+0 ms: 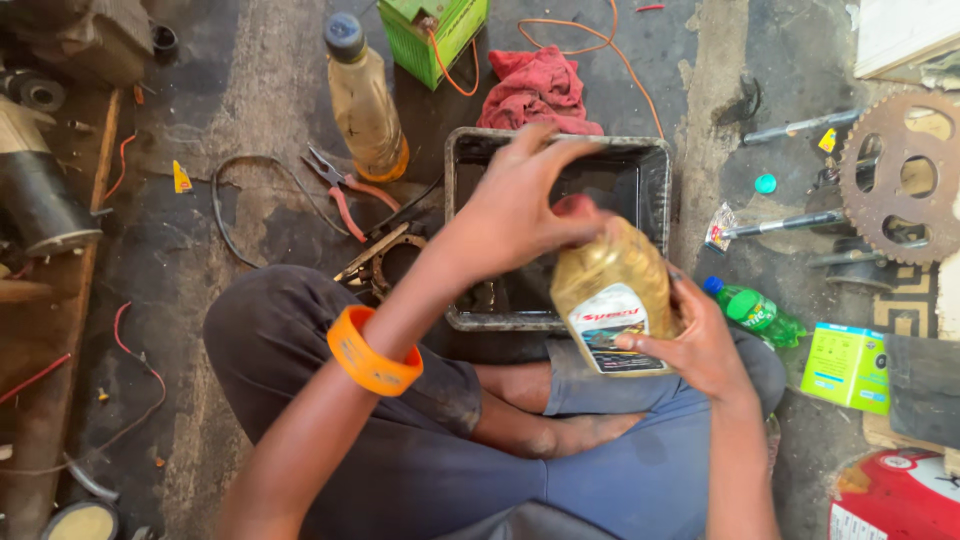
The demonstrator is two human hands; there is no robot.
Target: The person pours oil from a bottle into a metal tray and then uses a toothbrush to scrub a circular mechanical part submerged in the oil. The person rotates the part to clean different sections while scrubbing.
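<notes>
The yellowish translucent plastic oil bottle with a printed label (612,297) sits in your two hands above your crossed legs, tilted so its top leans toward the black rectangular metal tray (655,165) on the floor in front of you. Your right hand (700,345) cups the bottle's body from the side and below, fingers wrapped against the label. Your left hand (520,205), with an orange band (372,352) on its wrist, closes over the bottle's red cap (575,207), fingertips curled around it. The tray lies just beyond the bottle, dark inside, and its contents are hard to tell. Behind the tray lies a crumpled red rag (537,88), and beside that stands a green box-shaped battery (430,35). To the left of the tray stands a tall grimy plastic bottle with a dark cap (362,100), with red-handled pliers (345,190) near it. To the right lie a small green plastic bottle (757,313), a light green carton (847,366) and a rusty toothed sprocket (898,175).
</notes>
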